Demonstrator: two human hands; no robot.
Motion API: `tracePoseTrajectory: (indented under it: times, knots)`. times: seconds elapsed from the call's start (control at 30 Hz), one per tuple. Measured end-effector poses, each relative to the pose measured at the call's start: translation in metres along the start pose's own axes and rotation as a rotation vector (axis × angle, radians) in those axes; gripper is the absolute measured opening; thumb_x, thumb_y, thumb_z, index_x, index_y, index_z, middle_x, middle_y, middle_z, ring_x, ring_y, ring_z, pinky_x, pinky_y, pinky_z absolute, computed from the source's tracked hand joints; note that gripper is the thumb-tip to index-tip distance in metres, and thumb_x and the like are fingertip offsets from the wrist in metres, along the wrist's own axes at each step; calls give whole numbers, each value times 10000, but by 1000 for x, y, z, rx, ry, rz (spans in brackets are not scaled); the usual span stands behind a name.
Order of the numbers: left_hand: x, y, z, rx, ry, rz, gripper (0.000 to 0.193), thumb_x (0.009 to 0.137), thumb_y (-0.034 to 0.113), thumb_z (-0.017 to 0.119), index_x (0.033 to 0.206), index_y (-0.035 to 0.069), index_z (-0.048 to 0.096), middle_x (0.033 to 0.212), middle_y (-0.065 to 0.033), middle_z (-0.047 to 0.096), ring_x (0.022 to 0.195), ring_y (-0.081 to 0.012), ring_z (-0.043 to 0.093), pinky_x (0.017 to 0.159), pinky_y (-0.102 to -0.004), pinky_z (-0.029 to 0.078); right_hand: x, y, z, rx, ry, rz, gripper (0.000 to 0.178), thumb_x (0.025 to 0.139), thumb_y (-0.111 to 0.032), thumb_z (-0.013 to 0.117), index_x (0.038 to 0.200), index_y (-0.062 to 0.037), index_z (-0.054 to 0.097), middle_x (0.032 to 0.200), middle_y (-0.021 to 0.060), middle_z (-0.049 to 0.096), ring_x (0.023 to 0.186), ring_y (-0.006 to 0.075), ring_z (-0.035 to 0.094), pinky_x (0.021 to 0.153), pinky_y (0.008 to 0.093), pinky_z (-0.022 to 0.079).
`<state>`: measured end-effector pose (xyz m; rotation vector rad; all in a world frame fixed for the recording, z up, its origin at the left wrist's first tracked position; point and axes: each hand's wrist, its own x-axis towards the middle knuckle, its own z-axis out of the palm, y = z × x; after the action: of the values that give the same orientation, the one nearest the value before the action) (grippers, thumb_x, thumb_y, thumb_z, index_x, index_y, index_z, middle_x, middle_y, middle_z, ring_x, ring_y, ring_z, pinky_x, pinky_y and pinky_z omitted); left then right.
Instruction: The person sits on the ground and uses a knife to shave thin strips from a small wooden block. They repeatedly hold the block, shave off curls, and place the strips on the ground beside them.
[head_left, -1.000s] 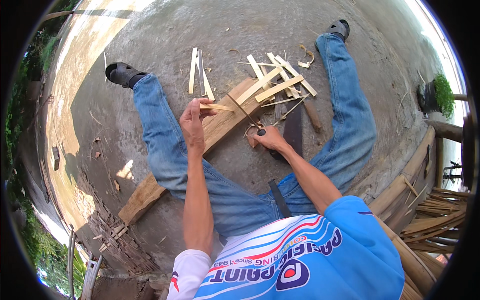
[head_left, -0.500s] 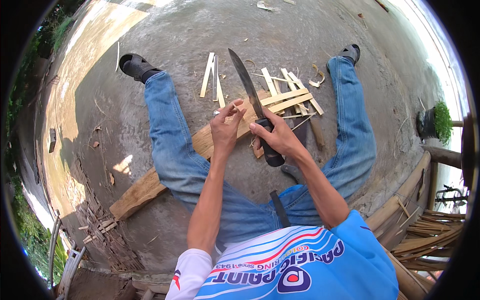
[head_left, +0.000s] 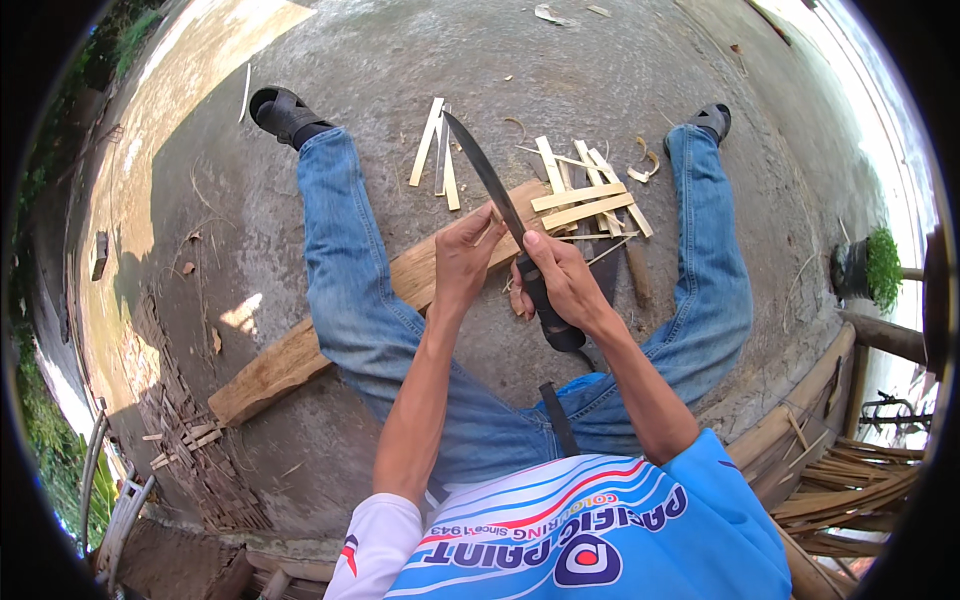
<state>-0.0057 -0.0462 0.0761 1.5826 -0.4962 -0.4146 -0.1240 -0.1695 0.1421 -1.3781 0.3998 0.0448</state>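
Note:
My right hand is wrapped round the black handle of a machete. Its long dark blade points up and to the left, and my thumb lies near the blade's base. Close to the blade's left side, my left hand is closed in a pinch. Something small and pale seems to be at its fingertips, too small to name. Beneath both hands, a thick wooden plank lies slantwise on the ground, passing under my left leg. Pale cut wooden strips lie crossed at its far right end.
More thin strips lie beyond my left hand. A brown wooden handle rests right of the plank. Curled shavings lie by my right foot. My legs spread on either side. A potted plant stands at the far right.
My left fingertips have moved up and right, closer to the blade. The machete has tilted a little more to the left, with its handle lower. My right thumb now reaches toward the blade's base.

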Motion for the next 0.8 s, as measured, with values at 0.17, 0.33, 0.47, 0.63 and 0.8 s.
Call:
tracePoseTrajectory:
  times: [0.17,0.33,0.47,0.63,0.8]
  knots:
    - [-1,3,0,12,3,-14,314,969,88,736,1271,1,729,1151,-87,774,1067,-135,708,938,-291,563,-1,-2,3,4,27,6,500,1139,-433,394,965,1,569,731,63,587,524,138,590,500,287,495]
    - [-1,6,2,-9,-6,-29,310,969,74,732,1270,1,728,1152,-87,774,1075,-132,707,941,-287,564,0,4,0,-3,40,-9,582,1118,-503,406,995,21,626,722,54,601,517,135,616,471,309,512]
    - [-1,0,1,13,-1,-31,311,970,48,722,1278,0,723,1158,-90,771,1088,-136,704,949,-285,567,0,3,0,8,37,0,580,1114,-509,417,968,15,618,721,53,600,515,133,618,465,305,510]
    - [-1,-1,3,-23,1,-34,310,972,38,716,1279,-8,719,1162,-85,769,1085,-127,701,943,-280,566,0,4,-1,6,42,-4,571,1116,-499,415,938,9,604,719,51,600,514,132,620,461,301,509]
    - [1,1,3,66,-10,-8,306,979,54,713,1279,-5,720,1130,-67,772,1051,-104,693,914,-268,562,-1,-3,4,-94,86,14,510,1129,-450,406,1262,-13,634,694,34,569,522,123,599,486,306,499]
